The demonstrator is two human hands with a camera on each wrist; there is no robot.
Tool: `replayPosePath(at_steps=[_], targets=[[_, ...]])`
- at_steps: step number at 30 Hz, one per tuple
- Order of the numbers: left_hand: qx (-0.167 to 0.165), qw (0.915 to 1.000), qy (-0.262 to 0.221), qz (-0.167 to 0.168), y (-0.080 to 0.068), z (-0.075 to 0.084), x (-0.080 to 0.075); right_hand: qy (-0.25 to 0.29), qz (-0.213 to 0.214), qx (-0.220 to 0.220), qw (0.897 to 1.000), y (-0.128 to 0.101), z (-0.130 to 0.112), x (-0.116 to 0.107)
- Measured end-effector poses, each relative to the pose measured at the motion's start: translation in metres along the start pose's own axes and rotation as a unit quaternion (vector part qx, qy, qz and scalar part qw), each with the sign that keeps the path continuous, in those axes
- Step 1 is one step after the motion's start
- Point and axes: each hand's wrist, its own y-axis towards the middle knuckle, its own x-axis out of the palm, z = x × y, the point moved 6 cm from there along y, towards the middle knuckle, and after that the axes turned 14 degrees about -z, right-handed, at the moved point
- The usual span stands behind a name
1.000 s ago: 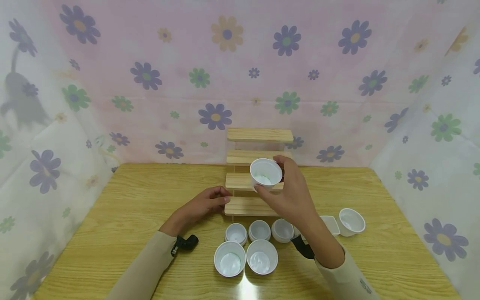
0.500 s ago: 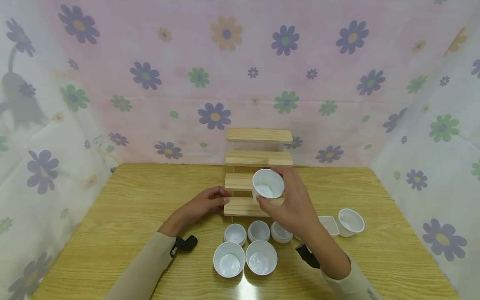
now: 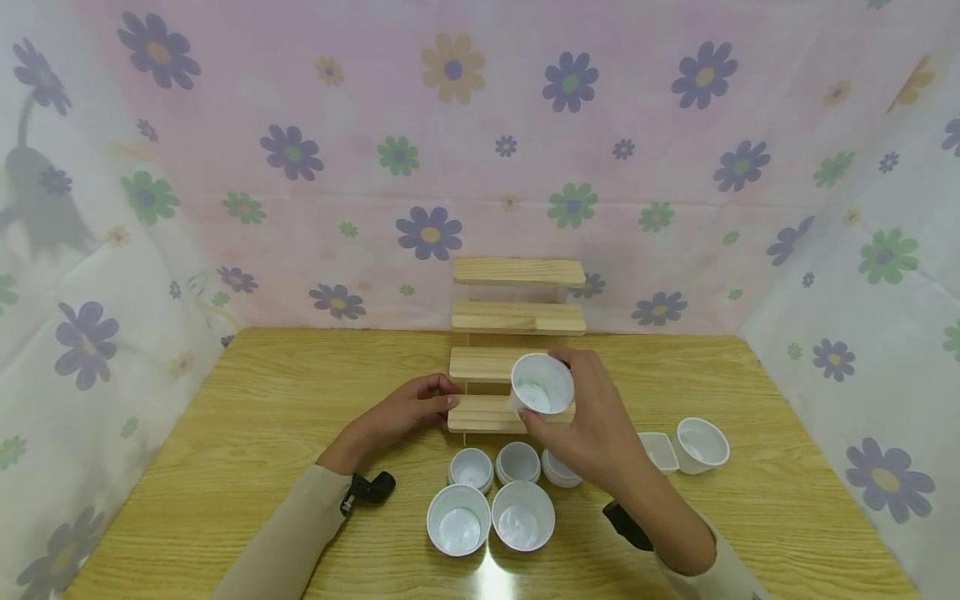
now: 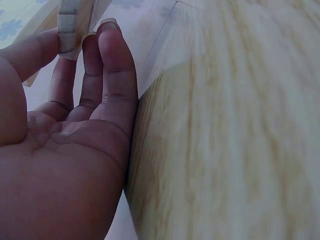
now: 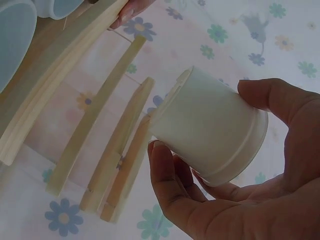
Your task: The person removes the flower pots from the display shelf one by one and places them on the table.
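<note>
At the rack's [image 3: 517, 346] lowest step [image 3: 487, 412], the right hand [image 3: 592, 417] holds a white cup [image 3: 542, 385], fingers and thumb curled round its wall. The cup sits tilted, mouth toward the camera and slightly left, its base pointing away toward the rack's back. From the right wrist view the cup [image 5: 212, 125] lies between thumb and fingers [image 5: 165, 185], clear of the wooden steps [image 5: 75, 100], so it hangs just above and in front of the lowest step's right end, not yet resting on it. Its long axis runs roughly front to back, leaning up off the plank.

The left hand [image 3: 408, 408] grips the left end of that same step, fingers loosely curled against the wood; the left wrist view shows the fingertips [image 4: 107, 35] touching the plank's end [image 4: 67, 25] with the palm resting by the table [image 3: 262, 433]. It holds nothing else.

Of the two hands, the right is the one on the cup, and the bare part of the step lies straight below and slightly left of it, between the two hands.

In front of the rack stand three small cups [image 3: 517, 461] in a row, with two larger ones [image 3: 491, 517] nearer the person. To the rack's right sit a small square dish [image 3: 660, 450] and another cup [image 3: 702, 444].
</note>
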Motion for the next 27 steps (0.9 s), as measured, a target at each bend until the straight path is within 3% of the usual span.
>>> replayPosePath(at_steps=[27], targets=[[0.005,1.0000,0.002,0.002,0.000,0.003,0.001,-0.035,-0.005,0.007,0.999,-0.026,0.008,-0.011]])
